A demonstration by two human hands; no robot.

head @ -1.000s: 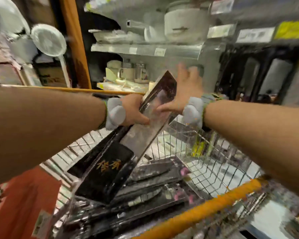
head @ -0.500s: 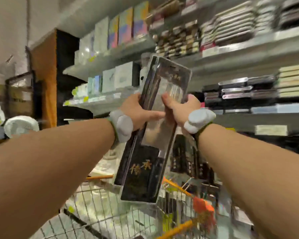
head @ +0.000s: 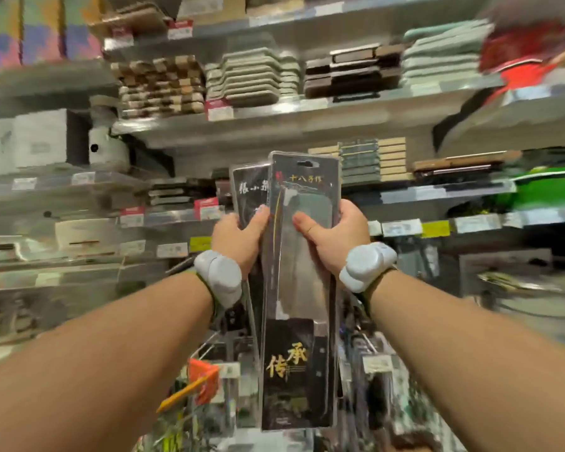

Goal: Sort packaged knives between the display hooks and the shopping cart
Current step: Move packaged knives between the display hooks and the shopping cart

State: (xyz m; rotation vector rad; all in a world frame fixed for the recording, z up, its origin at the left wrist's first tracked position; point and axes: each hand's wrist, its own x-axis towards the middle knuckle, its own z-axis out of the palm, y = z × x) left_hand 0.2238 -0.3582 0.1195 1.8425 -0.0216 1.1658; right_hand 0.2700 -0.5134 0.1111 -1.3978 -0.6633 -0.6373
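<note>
A long black blister pack with a cleaver inside, the packaged knife (head: 299, 288), stands upright in front of the shelves, hang hole at the top and gold characters on the lower card. My right hand (head: 331, 236) grips its right edge, thumb across the clear front. A second black knife pack (head: 250, 194) sits just behind and to the left. My left hand (head: 242, 239) holds that one, fingers curled round its edge, and touches the front pack. The shopping cart (head: 190, 389) shows only as an orange handle and wire low down. The display hooks are not visible.
Grey store shelves (head: 274, 119) fill the background, stacked with cutting boards and boxed goods, with price tags along the edges. More dark packaged knives hang low behind the packs. A red item sits at the top right, a green one at the right.
Both hands have lifted the knife pack out of the cart and raised it upright toward the shelves. The view has swung up from the cart, and a second pack now shows behind it.
</note>
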